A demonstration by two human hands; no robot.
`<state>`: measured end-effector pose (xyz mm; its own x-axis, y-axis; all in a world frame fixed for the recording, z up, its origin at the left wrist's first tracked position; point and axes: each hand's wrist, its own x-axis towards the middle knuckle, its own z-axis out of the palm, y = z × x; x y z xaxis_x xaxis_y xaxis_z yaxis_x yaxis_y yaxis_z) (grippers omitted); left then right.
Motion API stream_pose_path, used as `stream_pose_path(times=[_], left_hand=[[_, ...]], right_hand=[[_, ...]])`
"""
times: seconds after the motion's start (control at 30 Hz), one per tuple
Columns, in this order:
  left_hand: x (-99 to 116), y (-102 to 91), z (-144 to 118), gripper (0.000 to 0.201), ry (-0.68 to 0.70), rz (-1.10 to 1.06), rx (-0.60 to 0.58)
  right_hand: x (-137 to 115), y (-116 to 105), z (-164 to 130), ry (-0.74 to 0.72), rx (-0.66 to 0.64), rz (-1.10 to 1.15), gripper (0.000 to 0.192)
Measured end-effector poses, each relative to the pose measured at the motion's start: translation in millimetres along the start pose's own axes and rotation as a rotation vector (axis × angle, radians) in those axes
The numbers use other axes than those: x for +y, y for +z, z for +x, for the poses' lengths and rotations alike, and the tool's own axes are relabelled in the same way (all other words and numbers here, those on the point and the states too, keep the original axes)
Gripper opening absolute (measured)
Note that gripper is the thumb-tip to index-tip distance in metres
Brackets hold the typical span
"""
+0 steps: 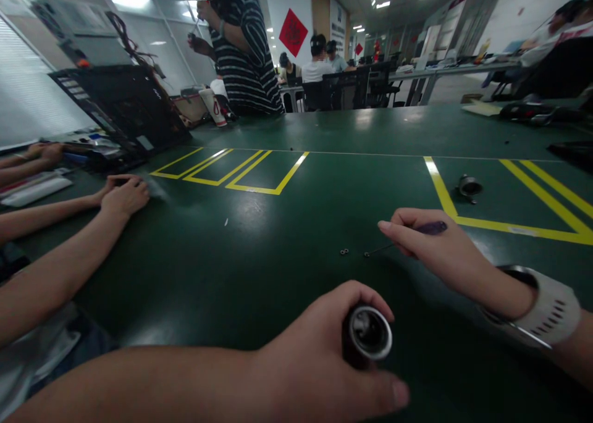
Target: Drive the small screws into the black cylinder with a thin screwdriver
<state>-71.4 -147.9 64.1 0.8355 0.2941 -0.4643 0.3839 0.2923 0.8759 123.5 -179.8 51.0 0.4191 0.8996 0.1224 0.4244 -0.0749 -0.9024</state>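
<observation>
Dark hollow cylinder with shiny metal rim (369,335) held in left hand (324,343), fingers curled round it, open end tilted up, over green worktop (278,238). Purple-handled tool with thin metal shaft (433,228) clamped between fingers of right hand (428,245); tip placed at small metal ring (366,254) on worktop. Two similar rings (343,251) seen nearby. Silvery round metal part (469,186) set inside yellow tape outline (486,224).
</observation>
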Motion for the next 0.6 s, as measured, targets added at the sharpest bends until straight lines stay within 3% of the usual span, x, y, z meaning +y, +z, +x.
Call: stream_pose_path(times=[0.13, 0.23, 0.43, 0.6], left_hand=[[-2, -0.9, -3, 0.038, 0.015, -0.281, 0.053], [-1, -3.8, -3, 0.037, 0.05, -0.335, 0.033], [-1, -9.7, -7, 0.033, 0.089, -0.325, 0.071], [-4, -12.0, -8, 0.033, 0.164, -0.325, 0.123]], right_hand=[[-4, -2, 2, 0.036, -0.001, 0.015, 0.036], [6, 2, -4, 0.061, 0.043, 0.039, 0.035], [23, 9, -20, 0.266, 0.194, 0.477, 0.028], [10, 0, -25, 0.325, 0.187, 0.741, 0.027]])
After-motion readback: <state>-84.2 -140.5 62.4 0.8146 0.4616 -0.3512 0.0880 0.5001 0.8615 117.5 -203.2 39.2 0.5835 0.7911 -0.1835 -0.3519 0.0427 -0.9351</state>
